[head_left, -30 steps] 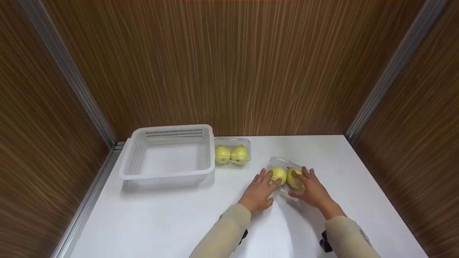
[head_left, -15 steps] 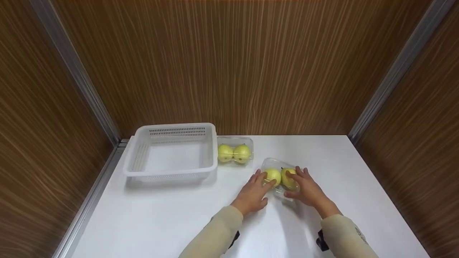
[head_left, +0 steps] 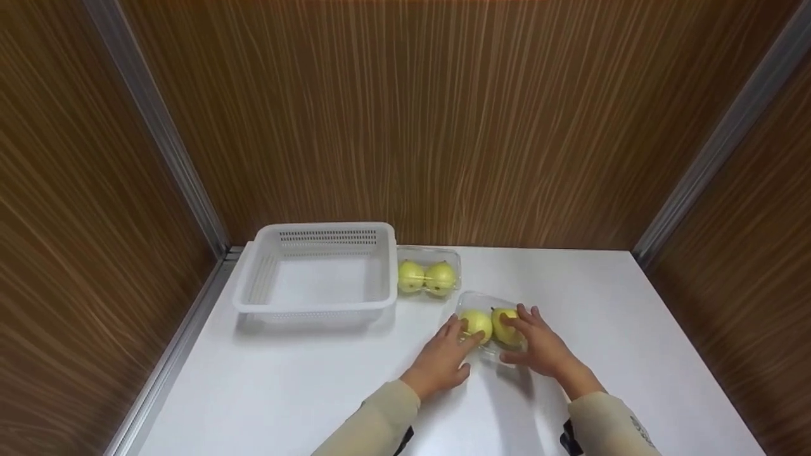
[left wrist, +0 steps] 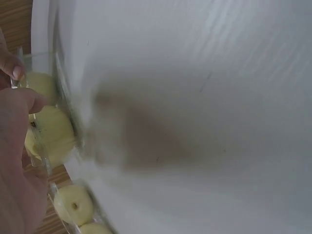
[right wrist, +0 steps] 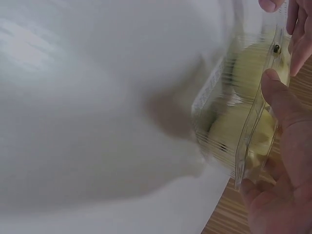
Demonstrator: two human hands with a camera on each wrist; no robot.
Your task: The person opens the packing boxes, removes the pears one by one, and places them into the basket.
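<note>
A clear plastic clamshell box [head_left: 491,325] with two yellow-green pears inside lies at a slant on the white table. My left hand [head_left: 437,360] holds its left end, fingertips over the lid's edge and the left pear [head_left: 476,325]. At the other end my right hand [head_left: 537,345] grips it, thumb near the front edge and fingers at the right side. The right wrist view shows the ribbed side of the box [right wrist: 234,107], with the right thumb and fingers round its rim. In the left wrist view, the left fingers cover part of the box [left wrist: 51,129].
A second clear box of two pears [head_left: 428,273] stands at the back, right beside a white perforated basket [head_left: 317,308] on the left. Wood-grain panels [head_left: 405,126] wall in the white table [head_left: 304,386] at the back and sides.
Both hands have slid the box leftward and slightly nearer to me, closer to the second box. The head view has shifted a little, and both hands keep their hold.
</note>
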